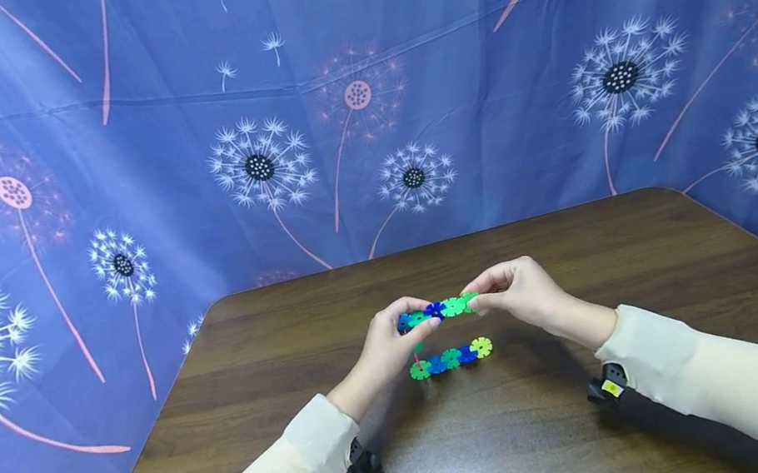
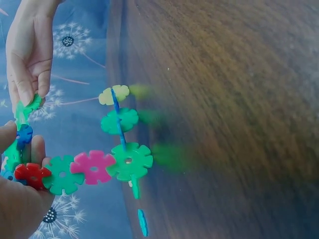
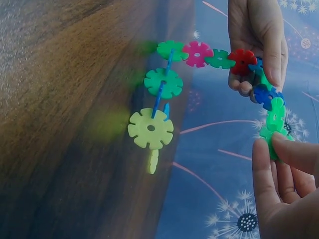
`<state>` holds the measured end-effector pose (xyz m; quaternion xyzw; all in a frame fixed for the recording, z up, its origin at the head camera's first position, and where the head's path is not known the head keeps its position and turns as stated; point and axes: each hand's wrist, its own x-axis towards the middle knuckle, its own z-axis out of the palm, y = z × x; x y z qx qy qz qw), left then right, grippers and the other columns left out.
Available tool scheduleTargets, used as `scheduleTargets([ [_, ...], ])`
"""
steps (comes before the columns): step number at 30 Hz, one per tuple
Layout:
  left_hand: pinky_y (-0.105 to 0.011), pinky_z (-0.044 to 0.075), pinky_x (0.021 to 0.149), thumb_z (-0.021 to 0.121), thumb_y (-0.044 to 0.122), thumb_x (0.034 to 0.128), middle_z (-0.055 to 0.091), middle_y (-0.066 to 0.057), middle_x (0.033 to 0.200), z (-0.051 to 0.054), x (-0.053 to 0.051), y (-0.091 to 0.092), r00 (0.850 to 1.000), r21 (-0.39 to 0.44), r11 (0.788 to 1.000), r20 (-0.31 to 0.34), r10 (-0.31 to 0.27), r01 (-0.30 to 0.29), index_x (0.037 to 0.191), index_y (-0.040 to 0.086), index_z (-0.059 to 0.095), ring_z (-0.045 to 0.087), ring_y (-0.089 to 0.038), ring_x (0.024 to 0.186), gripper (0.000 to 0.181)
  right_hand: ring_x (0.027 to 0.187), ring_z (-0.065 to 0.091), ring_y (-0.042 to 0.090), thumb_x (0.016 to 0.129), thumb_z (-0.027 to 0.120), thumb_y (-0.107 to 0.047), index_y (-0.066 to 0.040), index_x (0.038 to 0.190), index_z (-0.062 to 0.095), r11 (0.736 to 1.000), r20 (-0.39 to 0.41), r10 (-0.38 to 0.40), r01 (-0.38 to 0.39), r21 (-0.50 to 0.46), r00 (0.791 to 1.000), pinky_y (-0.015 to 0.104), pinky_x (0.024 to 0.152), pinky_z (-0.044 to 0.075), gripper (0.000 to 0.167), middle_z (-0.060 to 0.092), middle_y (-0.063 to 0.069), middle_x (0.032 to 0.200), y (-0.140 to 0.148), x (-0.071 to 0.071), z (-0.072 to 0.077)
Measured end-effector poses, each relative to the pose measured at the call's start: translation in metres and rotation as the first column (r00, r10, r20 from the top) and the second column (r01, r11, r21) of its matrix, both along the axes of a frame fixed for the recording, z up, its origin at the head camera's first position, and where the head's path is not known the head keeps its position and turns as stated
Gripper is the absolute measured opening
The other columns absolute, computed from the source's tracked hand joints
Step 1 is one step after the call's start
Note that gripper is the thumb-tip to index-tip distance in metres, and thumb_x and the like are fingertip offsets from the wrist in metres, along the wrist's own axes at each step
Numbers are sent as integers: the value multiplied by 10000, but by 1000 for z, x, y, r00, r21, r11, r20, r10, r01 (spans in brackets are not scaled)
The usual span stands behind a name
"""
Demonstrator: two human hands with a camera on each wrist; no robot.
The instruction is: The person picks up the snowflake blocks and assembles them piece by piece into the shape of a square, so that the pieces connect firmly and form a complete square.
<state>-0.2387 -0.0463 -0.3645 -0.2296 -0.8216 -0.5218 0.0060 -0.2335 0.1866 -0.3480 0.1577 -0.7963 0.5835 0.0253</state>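
Interlocking plastic snowflake discs form one joined chain. Its bottom row (image 1: 451, 358) of green, blue and yellow discs stands on the table; at its left end a column with a pink disc (image 2: 93, 168) and a red disc (image 3: 243, 61) rises. From there an upper row of blue and green discs runs rightward above the table. My left hand (image 1: 385, 347) holds the upper row near the column's top, thumb and fingers on either side of the discs. At the row's right end, my right hand (image 1: 528, 296) pinches a green disc (image 3: 275, 142) between thumb and index finger.
The brown wooden table (image 1: 258, 368) has its far edge in front of a blue dandelion-print cloth (image 1: 477, 101). Black wrist devices (image 1: 607, 384) sit below the cream sleeves (image 1: 746, 375).
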Motion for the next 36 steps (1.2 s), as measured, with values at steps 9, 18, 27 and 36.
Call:
scheduleTargets([
  [9, -214, 424, 470, 709, 171, 891, 576, 18, 694, -1, 2, 2, 1000, -2, 1000, 6, -17, 17, 1057, 86, 663, 442, -92, 478, 192, 676, 688, 117, 803, 768, -57, 46, 968, 734, 999, -24, -22, 22, 27, 999, 264, 678, 562, 198, 740, 143, 795, 1, 2, -4],
  [18, -315, 486, 459, 709, 207, 893, 606, -144, 723, 4, 3, 4, 1000, 6, 1000, 16, -27, 27, 1062, 95, 667, 475, -168, 473, 207, 711, 709, 158, 790, 772, -35, 30, 960, 741, 999, -8, -11, 11, 41, 1000, 275, 690, 573, 185, 747, 113, 811, 1, 1, -2],
  [27, -341, 539, 781, 713, 251, 888, 690, 11, 1090, 10, -2, -1, 997, -72, 997, -82, 1, -7, 1166, 198, 636, 639, -162, 866, 294, 687, 674, 127, 808, 763, -63, -1, 976, 743, 998, -48, 7, -4, 67, 999, 248, 628, 544, 180, 734, 176, 844, 0, -3, 6],
  [36, -314, 552, 845, 759, 249, 844, 697, -9, 1155, 24, -7, 1, 983, -190, 981, -170, -66, 33, 1198, 164, 644, 670, -144, 981, 381, 716, 663, 131, 830, 757, -107, 3, 1000, 733, 998, -18, 17, -16, 55, 1000, 249, 659, 541, 204, 733, 161, 857, -1, -2, 6],
])
